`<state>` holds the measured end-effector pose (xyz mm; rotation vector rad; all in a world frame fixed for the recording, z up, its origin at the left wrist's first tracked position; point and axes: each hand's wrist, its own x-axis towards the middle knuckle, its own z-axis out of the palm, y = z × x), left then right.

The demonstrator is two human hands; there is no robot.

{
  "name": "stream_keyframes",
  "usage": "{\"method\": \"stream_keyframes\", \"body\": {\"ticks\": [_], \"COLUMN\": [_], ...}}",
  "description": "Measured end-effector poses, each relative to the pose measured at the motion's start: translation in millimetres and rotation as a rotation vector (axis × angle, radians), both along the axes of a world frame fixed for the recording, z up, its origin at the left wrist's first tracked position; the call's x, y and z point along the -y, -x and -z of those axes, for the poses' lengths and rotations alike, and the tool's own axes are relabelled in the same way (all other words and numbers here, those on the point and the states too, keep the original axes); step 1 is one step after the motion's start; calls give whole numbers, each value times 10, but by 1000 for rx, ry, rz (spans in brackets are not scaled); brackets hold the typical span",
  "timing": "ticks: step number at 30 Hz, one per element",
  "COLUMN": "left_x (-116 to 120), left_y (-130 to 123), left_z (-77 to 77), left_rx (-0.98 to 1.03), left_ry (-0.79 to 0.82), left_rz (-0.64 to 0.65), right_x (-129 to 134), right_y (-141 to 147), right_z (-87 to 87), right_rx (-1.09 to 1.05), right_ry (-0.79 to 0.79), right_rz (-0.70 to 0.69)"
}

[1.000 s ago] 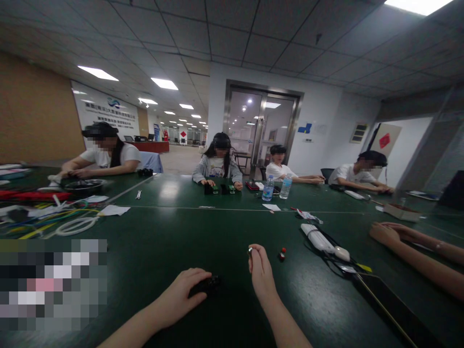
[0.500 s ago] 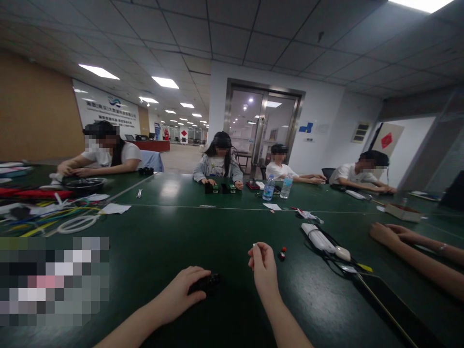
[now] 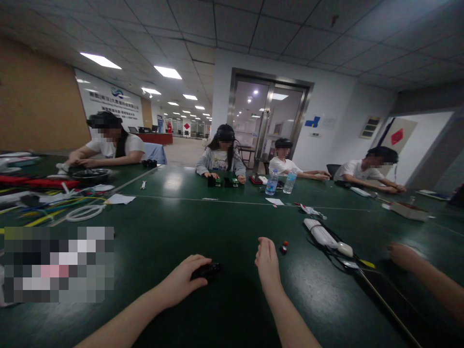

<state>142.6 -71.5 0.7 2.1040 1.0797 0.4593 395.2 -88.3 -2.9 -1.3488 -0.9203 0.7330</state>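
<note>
My left hand (image 3: pixel 188 278) is wrapped round a small black object (image 3: pixel 210 270) on the dark green table (image 3: pixel 224 309). Its thumb and fingers press on the object's left part, while the right end sticks out. To the right, my right hand (image 3: pixel 267 263) is held over the table with its fingers together and bent; whatever they hold, if anything, is hidden. Just right of those fingers lies a small dark item (image 3: pixel 283 249) with an orange-red top (image 3: pixel 286 243).
A white power strip (image 3: pixel 321 234) with black cables and a dark flat panel (image 3: pixel 395 299) lie at right, by another person's arm (image 3: pixel 427 270). Bottles (image 3: pixel 271 183) stand farther back. Cables (image 3: pixel 85 211) cover the left side. Several people sit round the table.
The view has shifted slightly. My right hand has turned, and the small pale thing at its fingertips no longer shows. The neighbouring person's hands at right have moved apart or out of view.
</note>
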Motion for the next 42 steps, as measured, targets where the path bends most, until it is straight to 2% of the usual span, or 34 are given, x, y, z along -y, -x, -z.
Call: {"method": "stream_keyframes", "body": {"ticks": [6, 12, 18, 23, 30, 35, 37, 42], "left_x": [1, 38, 57, 64, 66, 62, 72, 101], "left_y": [0, -2, -23, -30, -39, -42, -45, -63], "left_z": [-2, -53, -107, -110, -93, -71, -89, -159], "left_rx": [4, 7, -7, 7, 41, 40, 36, 47], "left_ry": [-8, -10, -28, -41, -61, -74, -74, -83], "left_rz": [8, 11, 25, 36, 56, 50, 51, 62], "right_x": [11, -4, 30, 72, 60, 92, 139, 264], "right_y": [33, 45, 48, 66, 45, 115, 200, 470], "right_z": [-57, -51, -103, -140, -98, -116, -154, -227], "right_rx": [-124, -20, 81, 141, 172, 217, 269, 530], "right_ry": [-9, -44, 6, 84, 127, 74, 50, 54], "right_rz": [-19, -3, -55, -60, -56, -21, -75, -414]}}
